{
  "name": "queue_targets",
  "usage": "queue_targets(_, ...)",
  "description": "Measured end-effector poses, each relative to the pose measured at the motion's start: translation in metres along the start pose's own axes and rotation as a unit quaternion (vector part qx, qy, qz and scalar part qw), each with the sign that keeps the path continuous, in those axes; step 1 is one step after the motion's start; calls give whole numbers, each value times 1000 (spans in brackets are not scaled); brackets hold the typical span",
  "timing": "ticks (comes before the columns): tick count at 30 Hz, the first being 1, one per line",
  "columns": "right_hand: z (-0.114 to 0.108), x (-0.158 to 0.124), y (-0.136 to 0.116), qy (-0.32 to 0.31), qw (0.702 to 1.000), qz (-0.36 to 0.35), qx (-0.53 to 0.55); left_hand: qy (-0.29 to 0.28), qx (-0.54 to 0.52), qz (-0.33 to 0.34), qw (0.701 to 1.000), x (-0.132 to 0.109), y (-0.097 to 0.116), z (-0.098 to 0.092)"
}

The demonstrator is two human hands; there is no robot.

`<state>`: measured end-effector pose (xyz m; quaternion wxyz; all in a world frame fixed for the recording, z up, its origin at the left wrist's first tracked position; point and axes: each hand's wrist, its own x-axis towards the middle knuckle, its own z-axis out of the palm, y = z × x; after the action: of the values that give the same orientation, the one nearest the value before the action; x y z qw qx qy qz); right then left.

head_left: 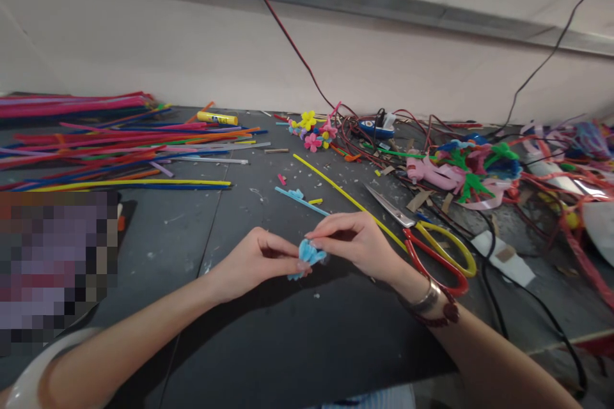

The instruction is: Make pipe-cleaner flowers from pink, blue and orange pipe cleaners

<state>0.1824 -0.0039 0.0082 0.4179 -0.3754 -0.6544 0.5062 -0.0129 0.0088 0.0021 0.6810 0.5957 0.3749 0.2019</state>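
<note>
A small light-blue pipe cleaner flower (311, 253) is held up between my two hands, above the dark table. My left hand (266, 262) pinches it from the left with thumb and fingertips. From the other side my right hand (352, 239) grips its upper edge, also in a pinch. The fingers cover part of its loops. Just beyond lie a straight light-blue pipe cleaner (302, 200) and a small curled blue piece (296, 193). A long yellow pipe cleaner (343, 193) runs diagonally behind my right hand.
Scissors (412, 223) with red and yellow handles lie right of my right hand. Bundled pipe cleaners (96, 147) and a yellow glue stick (217, 118) are at the left and back. Small finished flowers (311, 131), a blue glue gun (377, 126) and tangled wires (432, 134) line the wall.
</note>
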Motion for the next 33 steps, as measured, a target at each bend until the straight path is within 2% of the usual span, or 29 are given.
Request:
queue_targets(8,2,1,1,-3,1000,-2,-8,14,11,-7,1000,0,2,1)
queue_targets(12,3,2,1,39,999,10,33,60,16,7,998,1,2,0)
queue_targets(15,4,1,-1,53,997,-15,48,81,15,22,996,1,0,-1)
queue_targets(20,5,-2,-3,69,993,-92,-18,88,-20,39,995,2,-2,-1)
queue_targets(25,8,-2,3,67,988,-101,-99,85,-84,41,992,3,-5,-2)
queue_targets(29,11,-1,7,65,987,-86,-115,112,1,78,991,2,-2,-2)
queue_targets(33,17,-2,10,76,992,-67,-74,164,158,141,964,0,2,1)
